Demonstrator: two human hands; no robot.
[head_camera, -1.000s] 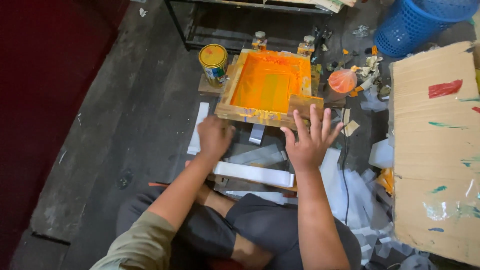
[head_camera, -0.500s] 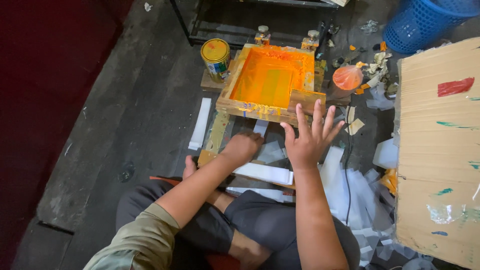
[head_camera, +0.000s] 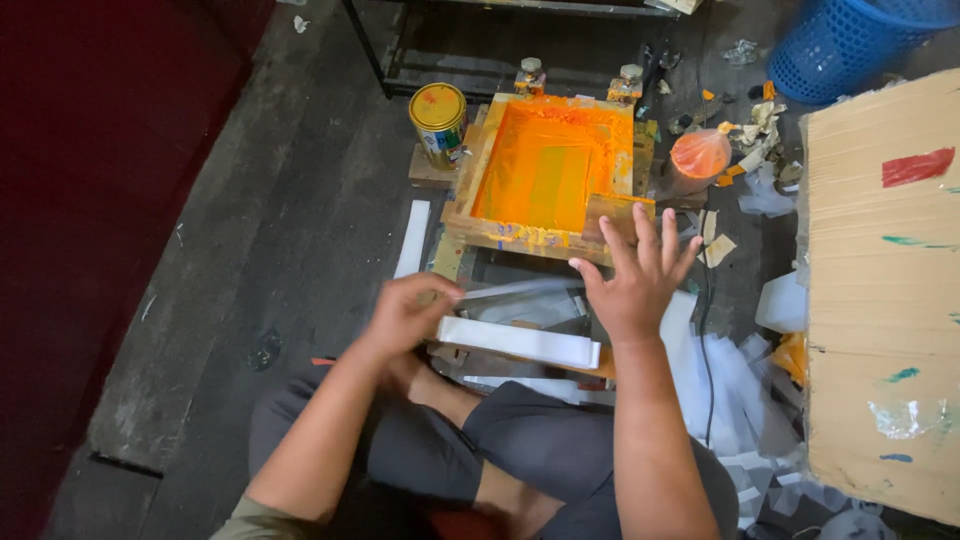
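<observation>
At centre frame, we see the left hand gripping one end of a white strip; the right hand, fingers spread and holding nothing, hovers just below the orange-inked wooden printing frame, beside a yellow can.

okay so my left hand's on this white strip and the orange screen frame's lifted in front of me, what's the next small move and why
Probably slide the white strip out toward you with the left hand. The frame looks raised at its near edge, the right hand is spread open just below that edge, and the strip lies loose in front of the gap.
</observation>
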